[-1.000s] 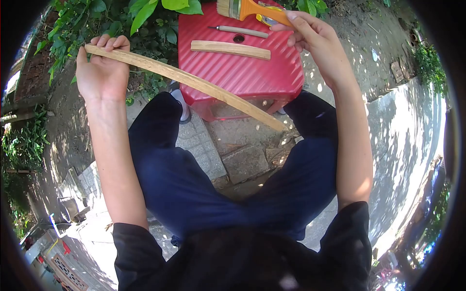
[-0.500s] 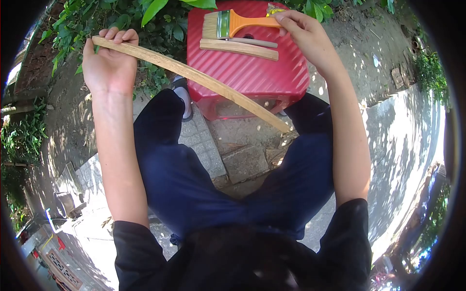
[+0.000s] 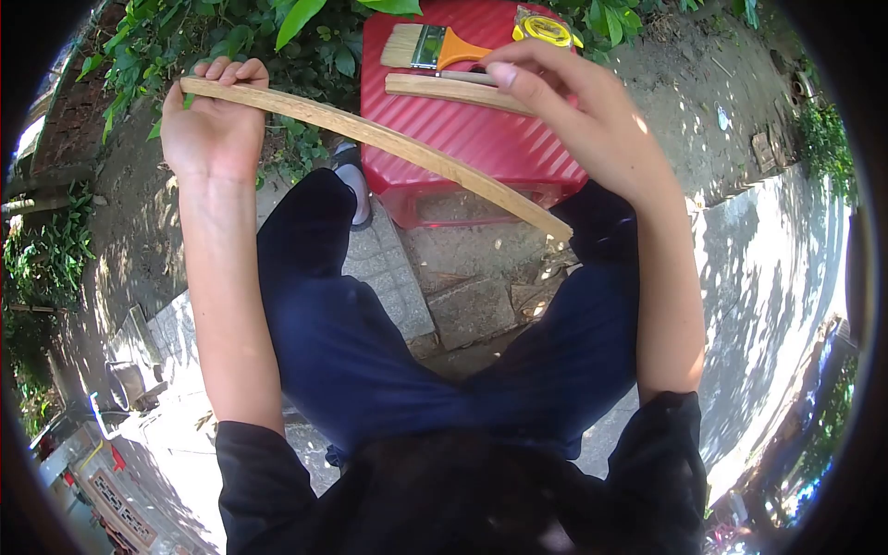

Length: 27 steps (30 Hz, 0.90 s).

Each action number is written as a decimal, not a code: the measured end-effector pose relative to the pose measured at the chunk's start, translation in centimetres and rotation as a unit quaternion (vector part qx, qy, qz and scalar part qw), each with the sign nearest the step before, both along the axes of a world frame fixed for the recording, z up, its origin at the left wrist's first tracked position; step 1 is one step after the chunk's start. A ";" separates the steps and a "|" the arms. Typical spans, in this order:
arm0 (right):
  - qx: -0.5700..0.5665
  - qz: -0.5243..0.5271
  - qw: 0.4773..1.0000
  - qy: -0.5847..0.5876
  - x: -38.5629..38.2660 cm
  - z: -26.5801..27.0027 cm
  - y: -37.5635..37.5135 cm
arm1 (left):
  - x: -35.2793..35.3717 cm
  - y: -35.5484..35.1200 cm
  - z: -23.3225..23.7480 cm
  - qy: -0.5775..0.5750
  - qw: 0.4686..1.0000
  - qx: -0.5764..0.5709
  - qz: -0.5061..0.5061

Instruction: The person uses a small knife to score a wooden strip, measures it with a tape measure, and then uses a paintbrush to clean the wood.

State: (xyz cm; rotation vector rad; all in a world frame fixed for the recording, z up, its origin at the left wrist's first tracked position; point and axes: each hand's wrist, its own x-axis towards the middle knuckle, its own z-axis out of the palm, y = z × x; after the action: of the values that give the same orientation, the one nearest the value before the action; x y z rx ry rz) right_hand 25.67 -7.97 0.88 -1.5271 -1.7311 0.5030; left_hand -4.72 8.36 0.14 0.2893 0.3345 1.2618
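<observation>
My left hand (image 3: 218, 120), palm up, has its fingers wrapped around one end of a long, narrow wooden strip (image 3: 379, 137). The strip slants down to the right, across the front of the red plastic stool (image 3: 453, 153), and its far end overlaps my right knee. Over the stool's right side is my right hand (image 3: 573, 106), thumb and fingers apart and bent. Its fingertips are right at the orange handle of a flat paintbrush (image 3: 416, 46) and a thin grey stick (image 3: 465, 77). A shorter wooden piece (image 3: 453, 92) lies just below these, partly behind my thumb.
A yellow tape measure (image 3: 548, 30) sits at the stool's back right corner. Leafy plants (image 3: 314, 42) crowd the stool's far left side. My legs (image 3: 351, 324) are spread on either side of paving slabs (image 3: 472, 310) and bare ground.
My right hand has left the end of the brush handle and come nearer and lower over the stool. The tape measure shows more fully. The long strip's far end has swung slightly right.
</observation>
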 end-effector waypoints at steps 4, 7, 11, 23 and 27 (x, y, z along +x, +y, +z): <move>-0.122 0.129 0.983 0.038 -1.8 0.7 -1.2 | 1.9 -1.0 0.0 -0.026 0.999 -0.030 -0.025; -0.151 0.168 0.971 0.076 -2.4 1.3 -1.8 | 2.9 -1.4 -0.2 -0.050 0.997 -0.034 -0.040; -0.150 0.157 0.976 0.012 -1.8 1.6 -1.9 | 3.4 -1.9 -0.1 -0.059 0.997 -0.022 -0.033; 0.127 -0.129 0.969 -0.167 4.1 3.9 -8.5 | 11.4 -8.8 5.5 0.261 0.941 0.184 0.114; 0.111 -0.254 0.954 -0.116 6.5 4.3 -19.6 | 18.5 -15.8 8.6 0.294 0.912 0.287 0.003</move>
State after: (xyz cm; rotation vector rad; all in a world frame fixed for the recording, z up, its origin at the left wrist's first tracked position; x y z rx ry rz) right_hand 32.21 -27.60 5.17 -1.8282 -1.4187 -0.1341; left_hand 13.81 -7.48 8.74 1.1882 0.4691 1.2376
